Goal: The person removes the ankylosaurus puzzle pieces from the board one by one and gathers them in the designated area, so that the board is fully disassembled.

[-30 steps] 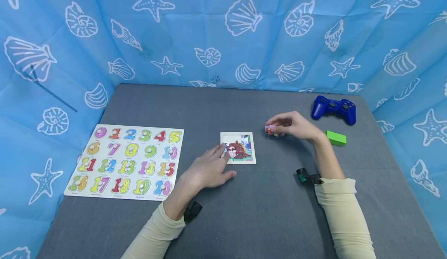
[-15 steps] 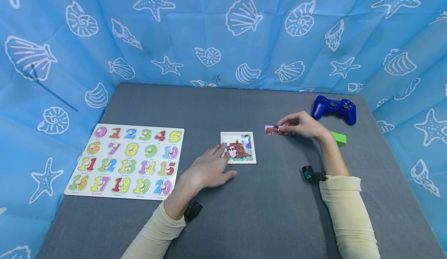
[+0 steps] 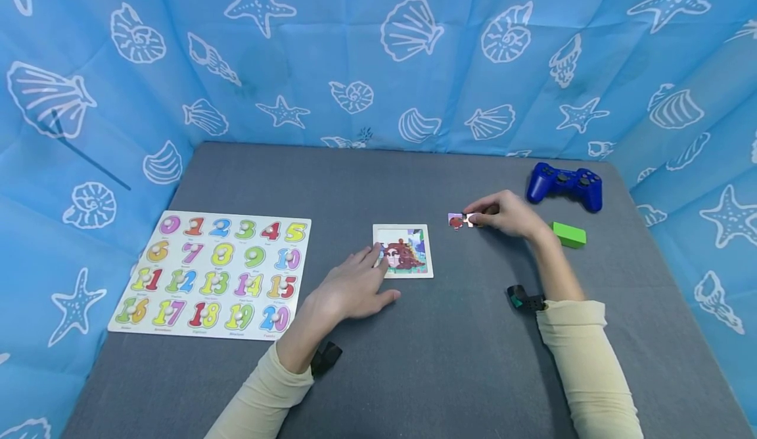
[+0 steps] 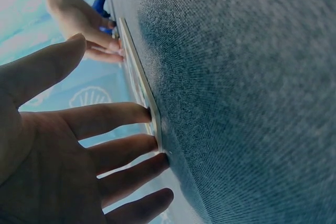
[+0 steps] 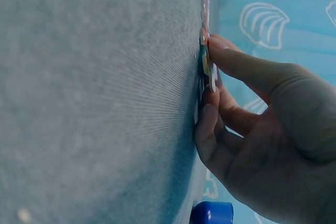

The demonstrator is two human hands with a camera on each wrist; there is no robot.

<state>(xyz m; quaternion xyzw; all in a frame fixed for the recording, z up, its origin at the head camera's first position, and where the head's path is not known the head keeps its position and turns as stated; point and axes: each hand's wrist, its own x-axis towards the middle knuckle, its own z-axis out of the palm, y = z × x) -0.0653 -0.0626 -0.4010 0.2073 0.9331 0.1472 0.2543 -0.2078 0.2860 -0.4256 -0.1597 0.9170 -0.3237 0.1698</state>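
Note:
A small square jigsaw puzzle board (image 3: 430, 255) lies mid-table, partly filled with a reddish-brown picture, its upper left white. The straight fingers of my left hand (image 3: 349, 288) rest on its left edge; the left wrist view shows the fingertips along the board's rim (image 4: 156, 124). Right of the board, my right hand (image 3: 510, 215) pinches a small puzzle piece (image 5: 211, 74) between thumb and fingers, just above the table. Another colourful puzzle piece (image 3: 455, 221) lies directly left of the pinched one. My right fingers partly hide the pieces beneath them.
A white number board (image 3: 201, 229) with knobbed numerals from 0 to 20 lies on the left. A blue game controller (image 3: 564, 184) sits at the back right, with a green block (image 3: 570, 234) in front of it. Blue shell-patterned curtains (image 3: 355, 45) enclose the grey table (image 3: 426, 373).
My right hand has shifted right from the left-hand puzzle piece, uncovering it, and now pinches the piece beside it. My left hand has stayed on the puzzle board.

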